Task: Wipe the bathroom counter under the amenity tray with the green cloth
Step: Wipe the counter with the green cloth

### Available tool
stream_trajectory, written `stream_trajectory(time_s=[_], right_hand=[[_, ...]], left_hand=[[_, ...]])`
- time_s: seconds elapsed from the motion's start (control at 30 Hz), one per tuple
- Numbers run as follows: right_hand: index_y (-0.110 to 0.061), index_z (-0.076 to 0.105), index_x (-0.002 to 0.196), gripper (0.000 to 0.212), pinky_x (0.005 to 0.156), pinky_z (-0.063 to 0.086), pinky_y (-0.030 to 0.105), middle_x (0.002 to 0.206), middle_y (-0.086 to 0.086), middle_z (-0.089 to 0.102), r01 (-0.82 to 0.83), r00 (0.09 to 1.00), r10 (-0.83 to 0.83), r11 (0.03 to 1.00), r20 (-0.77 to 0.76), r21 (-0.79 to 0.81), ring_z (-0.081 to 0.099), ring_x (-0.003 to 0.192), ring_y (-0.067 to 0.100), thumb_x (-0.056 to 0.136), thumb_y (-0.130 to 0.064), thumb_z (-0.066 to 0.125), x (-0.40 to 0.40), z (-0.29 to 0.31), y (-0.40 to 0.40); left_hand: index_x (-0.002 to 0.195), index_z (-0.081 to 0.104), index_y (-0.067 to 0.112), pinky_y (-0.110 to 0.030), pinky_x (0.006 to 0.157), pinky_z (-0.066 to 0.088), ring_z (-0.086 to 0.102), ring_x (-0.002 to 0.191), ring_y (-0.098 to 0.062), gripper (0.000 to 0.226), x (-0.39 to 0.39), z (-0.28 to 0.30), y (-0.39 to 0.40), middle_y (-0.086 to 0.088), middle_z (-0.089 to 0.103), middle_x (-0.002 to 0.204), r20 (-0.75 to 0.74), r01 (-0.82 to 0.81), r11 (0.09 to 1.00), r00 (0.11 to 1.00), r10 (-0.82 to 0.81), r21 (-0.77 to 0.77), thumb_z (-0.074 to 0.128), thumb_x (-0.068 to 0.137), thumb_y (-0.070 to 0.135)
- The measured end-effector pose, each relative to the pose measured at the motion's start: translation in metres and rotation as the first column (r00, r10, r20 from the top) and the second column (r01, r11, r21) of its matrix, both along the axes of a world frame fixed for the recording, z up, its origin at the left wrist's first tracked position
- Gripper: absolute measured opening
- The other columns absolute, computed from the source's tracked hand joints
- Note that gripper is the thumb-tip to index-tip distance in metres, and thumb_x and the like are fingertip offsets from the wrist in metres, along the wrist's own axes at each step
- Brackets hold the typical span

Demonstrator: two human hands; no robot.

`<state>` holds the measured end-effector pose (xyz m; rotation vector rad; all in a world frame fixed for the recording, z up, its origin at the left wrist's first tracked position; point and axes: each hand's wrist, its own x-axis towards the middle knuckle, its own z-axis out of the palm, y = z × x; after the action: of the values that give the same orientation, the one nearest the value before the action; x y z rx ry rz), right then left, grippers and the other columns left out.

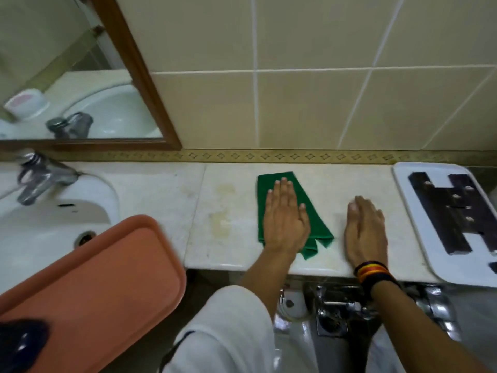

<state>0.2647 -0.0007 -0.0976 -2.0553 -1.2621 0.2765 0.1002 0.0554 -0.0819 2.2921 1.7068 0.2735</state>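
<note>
A folded green cloth (271,184) lies on the pale marble counter (228,189), near the back wall. My left hand (285,222) presses flat on the cloth, fingers stretched out toward the wall. To its right, my right hand (365,232) rests palm down on the bare counter and holds nothing; it wears a striped wristband. A white tray (408,211) carrying dark rectangular boxes sits on the counter's right end, just beyond my right hand. Yellowish stains (222,219) mark the counter to the left of the cloth.
An orange tray (102,286) with a dark object on it juts out at the lower left, over the white sink (40,219). A chrome tap (40,176) stands behind the sink, under a wood-framed mirror (80,90). Chrome plumbing shows below the counter edge.
</note>
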Motion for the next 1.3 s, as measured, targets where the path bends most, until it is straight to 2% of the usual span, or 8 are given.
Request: stream_trajectory(time_s=[0.23,0.53,0.67,0.77,0.83,0.93,1.1,1.3], right_hand=[[-0.008,0.046,0.146,0.075,0.124,0.013,0.040,0.153,0.014,0.046,-0.015,1.000,0.015,1.000,0.012,-0.001,0.032,0.147,0.024,0.102,-0.060,0.017,-0.001,0.000,0.002],[-0.008,0.048,0.144,0.071,0.124,0.014,0.041,0.152,0.013,0.048,-0.011,0.999,0.011,1.000,0.042,-0.001,0.034,0.146,0.025,0.102,-0.059,0.021,-0.002,-0.001,0.001],[-0.010,0.058,0.134,0.059,0.117,0.031,0.040,0.137,0.012,0.061,0.015,0.990,-0.003,0.997,-0.144,0.080,0.049,0.132,0.027,0.103,-0.053,0.032,-0.012,0.017,-0.015],[-0.011,0.064,0.117,0.033,0.091,0.053,0.038,0.110,0.005,0.068,0.364,0.865,-0.223,0.895,-0.450,0.257,0.062,0.100,0.015,0.102,-0.037,0.053,-0.011,0.036,-0.057],[-0.003,0.062,0.115,0.030,0.076,0.056,0.025,0.100,0.003,0.067,0.707,0.581,-0.415,0.683,-0.701,0.181,0.062,0.082,0.003,0.096,-0.026,0.064,0.003,0.032,-0.094],[0.007,0.061,0.115,0.055,0.055,0.055,0.019,0.102,0.019,0.072,0.862,0.247,-0.447,0.506,-0.860,-0.015,0.069,0.082,0.025,0.082,-0.034,0.076,0.047,0.016,-0.131],[0.009,0.062,0.112,0.063,0.058,0.063,0.040,0.094,0.022,0.075,0.855,0.251,-0.463,0.518,-0.850,-0.029,0.070,0.073,0.028,0.059,-0.019,0.081,0.102,0.028,-0.123],[-0.003,0.062,0.119,0.046,0.067,0.059,0.023,0.083,0.006,0.069,0.829,0.330,-0.494,0.559,-0.804,-0.003,0.064,0.068,0.013,0.075,0.005,0.074,0.119,0.047,-0.152]], left_hand=[[0.165,0.004,0.006,-0.045,0.132,0.006,0.003,0.162,-0.026,0.066,-0.192,0.003,0.063,-0.013,0.004,0.175,-0.132,-0.266,0.964,0.955,0.264,0.002,0.016,0.109,0.040],[0.165,-0.004,0.014,-0.041,0.132,-0.002,-0.010,0.161,-0.019,0.070,-0.205,0.013,0.079,-0.004,-0.007,0.175,-0.200,0.246,0.965,0.945,-0.260,-0.092,0.021,0.108,0.047],[0.165,-0.007,0.014,-0.040,0.132,0.000,-0.008,0.162,-0.020,0.068,-0.192,0.034,0.067,-0.005,-0.009,0.175,-0.333,0.210,0.969,0.911,-0.243,-0.132,0.022,0.110,0.043],[0.166,0.003,0.014,-0.037,0.132,0.003,-0.001,0.162,-0.019,0.065,-0.163,0.050,0.044,-0.004,-0.001,0.175,-0.207,0.141,0.990,0.968,-0.142,-0.018,0.023,0.110,0.042],[0.166,0.011,0.015,-0.035,0.131,0.005,0.005,0.162,-0.019,0.062,-0.135,0.056,0.031,-0.003,0.006,0.175,-0.137,0.184,0.983,0.974,-0.179,0.022,0.026,0.111,0.040],[0.164,0.021,0.014,-0.034,0.130,0.010,0.017,0.161,-0.022,0.059,-0.078,0.058,0.020,-0.006,0.020,0.173,-0.053,0.205,0.978,0.978,-0.203,0.039,0.030,0.111,0.037],[0.156,0.042,0.013,-0.040,0.123,0.032,0.042,0.147,-0.029,0.052,0.026,0.055,0.007,-0.012,0.048,0.159,0.269,0.076,0.997,0.961,-0.071,-0.006,0.037,0.109,0.034],[0.154,0.045,0.014,-0.040,0.121,0.033,0.041,0.147,-0.029,0.053,0.115,0.052,0.003,-0.010,0.049,0.158,0.376,0.070,0.993,0.926,-0.029,-0.097,0.036,0.109,0.038]])
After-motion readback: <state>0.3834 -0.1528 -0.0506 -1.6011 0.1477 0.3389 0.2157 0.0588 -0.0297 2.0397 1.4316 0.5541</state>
